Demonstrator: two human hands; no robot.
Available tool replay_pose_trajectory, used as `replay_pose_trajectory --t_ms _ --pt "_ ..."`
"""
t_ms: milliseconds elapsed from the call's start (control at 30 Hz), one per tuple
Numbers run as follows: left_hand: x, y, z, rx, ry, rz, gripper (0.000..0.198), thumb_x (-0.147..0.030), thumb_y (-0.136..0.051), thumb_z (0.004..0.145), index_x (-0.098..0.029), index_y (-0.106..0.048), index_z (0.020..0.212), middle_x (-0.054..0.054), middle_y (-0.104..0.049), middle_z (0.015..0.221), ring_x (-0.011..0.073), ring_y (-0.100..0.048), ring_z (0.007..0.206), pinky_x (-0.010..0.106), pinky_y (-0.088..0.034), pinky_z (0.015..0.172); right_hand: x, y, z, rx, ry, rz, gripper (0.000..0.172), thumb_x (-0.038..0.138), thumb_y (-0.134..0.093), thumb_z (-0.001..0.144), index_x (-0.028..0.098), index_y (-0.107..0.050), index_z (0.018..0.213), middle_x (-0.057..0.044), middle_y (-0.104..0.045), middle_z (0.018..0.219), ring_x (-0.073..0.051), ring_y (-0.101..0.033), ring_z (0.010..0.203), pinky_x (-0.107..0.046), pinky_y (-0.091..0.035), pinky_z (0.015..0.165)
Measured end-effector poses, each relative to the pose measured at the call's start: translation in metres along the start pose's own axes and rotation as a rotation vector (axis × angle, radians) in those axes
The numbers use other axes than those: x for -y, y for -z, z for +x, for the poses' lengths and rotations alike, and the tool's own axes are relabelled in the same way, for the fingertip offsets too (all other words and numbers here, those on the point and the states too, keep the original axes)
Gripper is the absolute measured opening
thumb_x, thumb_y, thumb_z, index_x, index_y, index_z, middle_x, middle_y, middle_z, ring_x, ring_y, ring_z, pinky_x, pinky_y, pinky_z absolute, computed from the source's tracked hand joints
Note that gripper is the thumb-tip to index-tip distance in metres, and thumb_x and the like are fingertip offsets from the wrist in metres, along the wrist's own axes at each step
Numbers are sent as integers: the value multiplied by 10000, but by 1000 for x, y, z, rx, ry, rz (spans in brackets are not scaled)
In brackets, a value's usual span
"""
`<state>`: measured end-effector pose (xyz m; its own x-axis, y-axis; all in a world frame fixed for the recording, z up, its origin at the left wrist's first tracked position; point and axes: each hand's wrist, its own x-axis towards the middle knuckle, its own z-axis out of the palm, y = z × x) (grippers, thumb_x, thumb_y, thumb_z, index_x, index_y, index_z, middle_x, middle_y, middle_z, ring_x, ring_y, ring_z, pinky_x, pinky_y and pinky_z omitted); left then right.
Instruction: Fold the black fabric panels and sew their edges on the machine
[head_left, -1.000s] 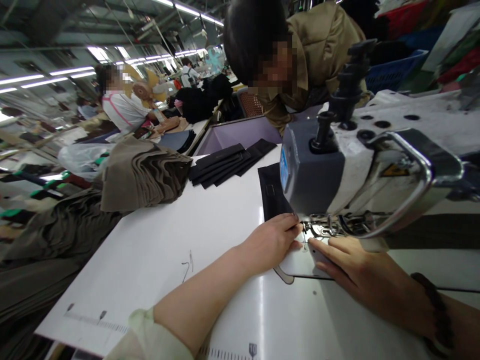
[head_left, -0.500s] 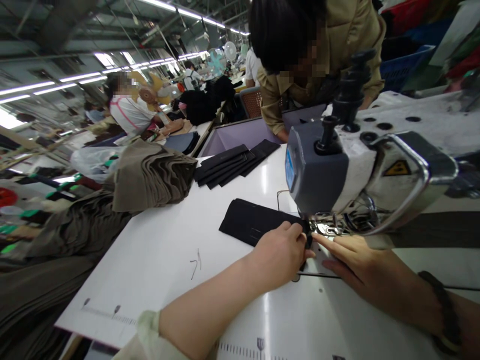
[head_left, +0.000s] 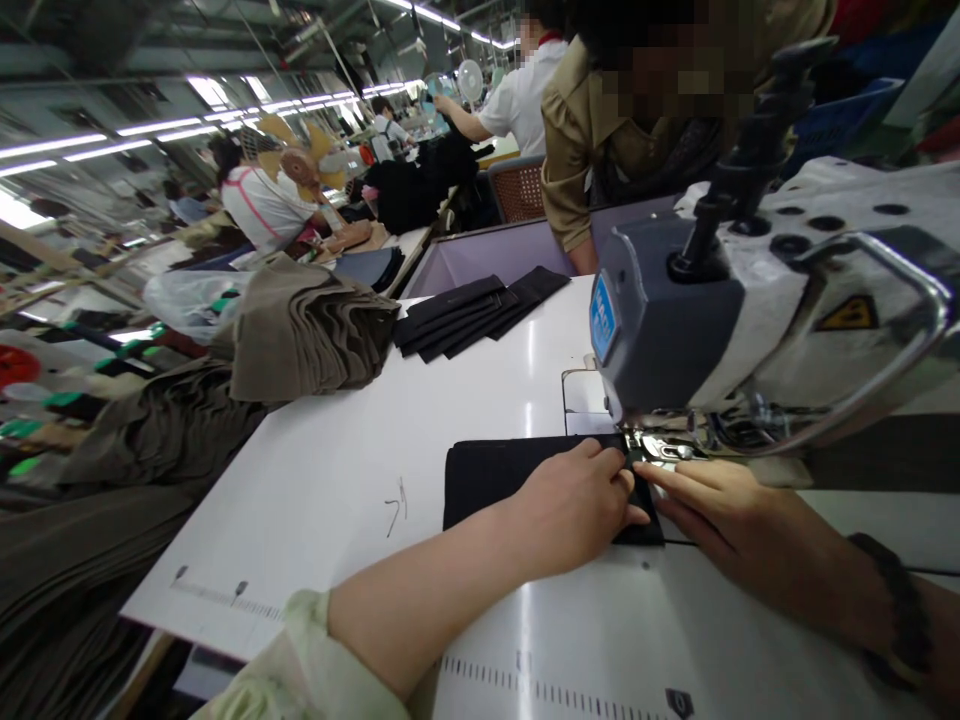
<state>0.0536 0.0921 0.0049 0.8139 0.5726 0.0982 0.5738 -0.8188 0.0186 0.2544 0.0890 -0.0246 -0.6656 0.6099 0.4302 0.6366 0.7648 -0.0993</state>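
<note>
Swung round since half a second ago, the black cloth piece (head_left: 491, 472) now lies almost straight across the white table (head_left: 322, 500), its right end by the presser foot (head_left: 666, 448) of the sewing machine (head_left: 667, 320). The left hand (head_left: 574, 510) rests on it, fingers bent — whether they pinch the cloth, I cannot tell. The right hand (head_left: 727, 515) is unclenched, its index finger stretched to the cloth's right edge. Farther back, folded black pieces (head_left: 457, 318) lie fanned beside stacked brown cloth (head_left: 300, 335).
</note>
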Motion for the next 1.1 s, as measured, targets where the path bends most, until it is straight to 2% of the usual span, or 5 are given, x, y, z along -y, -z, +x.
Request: replay_pose_trajectory --t_ms 233,367,533,700,1100 --pt "3 2 2 -14 -12 15 320 -359 -497 919 -73 -640 911 100 -612 916 195 -551 838 299 -476 748 -1 -2 0 -24 -6 0 303 208 -327 936 136 -602 1043 -95 -675 953 -157 -647 765 -254 -511 617" --pt "-3 5 -4 -9 -33 7 334 -346 -446 940 -73 -631 886 121 -605 953 200 -551 839 311 -479 734 2 7 -1 13 65 62 309 219 -311 947 147 -604 1012 -53 -651 795 -124 -601 637 -244 -448 548" --pt "-13 10 -13 40 -102 -76 274 -295 -441 940 -79 -607 911 118 -610 970 199 -555 833 305 -485 766 13 21 -3 47 146 108 369 260 -297 966 187 -624 812 -12 -563 631 -112 -518 568 -255 -365 537" --pt "-14 17 -15 126 -137 -105 218 -157 -413 918 -58 -603 956 139 -616 1035 206 -562 881 309 -485 823 19 22 -5 9 163 98 392 245 -273 974 188 -625 813 4 -543 605 -114 -484 546 -271 -333 543" --pt "-2 10 -11 69 -83 -70 251 -151 -400 922 -43 -572 1069 149 -588 1155 227 -549 1027 329 -477 905 13 15 -2 49 86 79 342 285 -300 970 172 -608 876 4 -554 626 -114 -522 553 -263 -360 522"
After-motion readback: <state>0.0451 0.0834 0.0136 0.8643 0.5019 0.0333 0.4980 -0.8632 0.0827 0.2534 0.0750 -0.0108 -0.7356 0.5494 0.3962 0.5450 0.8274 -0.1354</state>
